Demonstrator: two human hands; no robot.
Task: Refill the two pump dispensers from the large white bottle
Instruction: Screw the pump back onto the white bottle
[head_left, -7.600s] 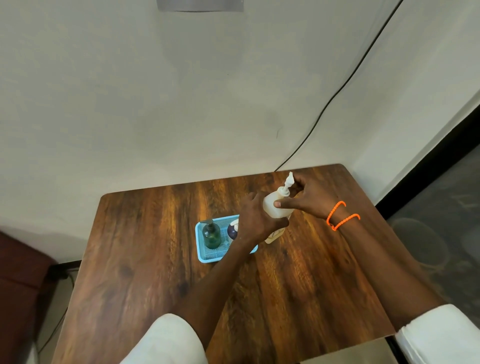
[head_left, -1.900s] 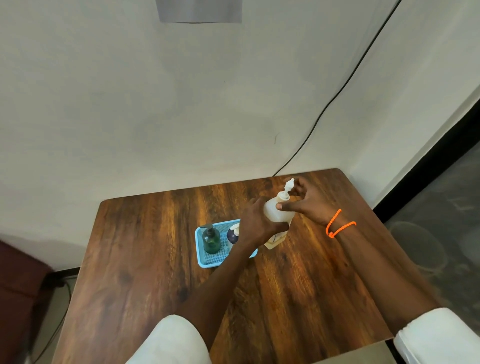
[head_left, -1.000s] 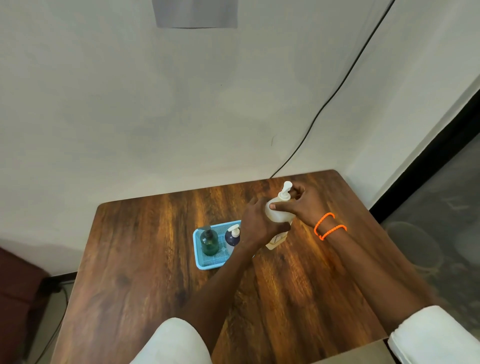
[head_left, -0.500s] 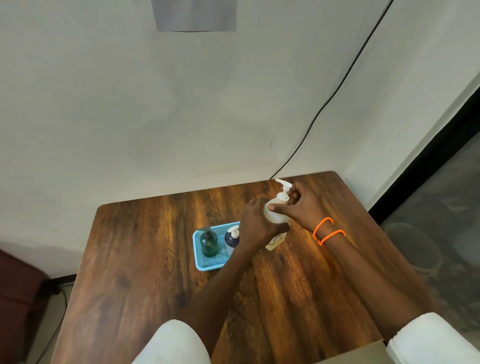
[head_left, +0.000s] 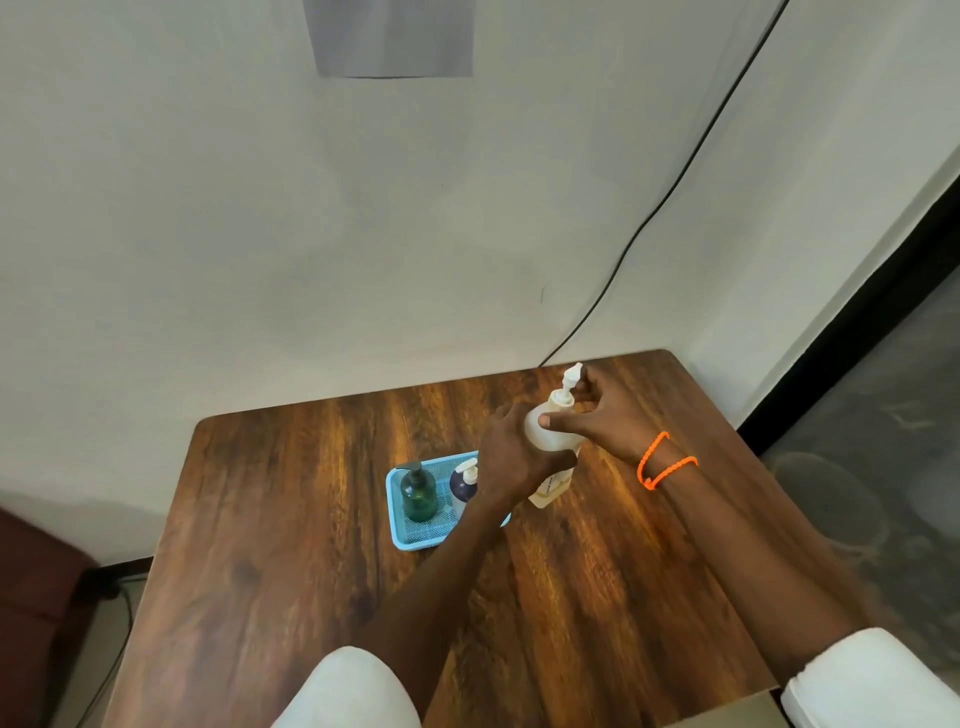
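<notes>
The large white bottle (head_left: 549, 488) stands upright on the wooden table (head_left: 291, 545), just right of a blue tray (head_left: 415, 538). My left hand (head_left: 511, 457) grips the bottle's body from the left. My right hand (head_left: 597, 415) holds the bottle's shoulder and neck, thumb in front, fingers behind the white pump head (head_left: 571, 376). In the tray stand a green pump dispenser (head_left: 418, 493) and a dark blue pump dispenser (head_left: 464, 483) with a white pump. My left wrist hides the tray's right part.
A black cable (head_left: 675, 176) runs down the wall to the table's back edge. The table sits in a room corner, with a dark floor (head_left: 883, 467) on the right. A dark red seat (head_left: 31, 597) is at the lower left.
My right hand has shifted around the bottle's neck, and the pump head has turned from frame to frame. The bottle stays in place in my left hand. The tray and dispensers have not moved.
</notes>
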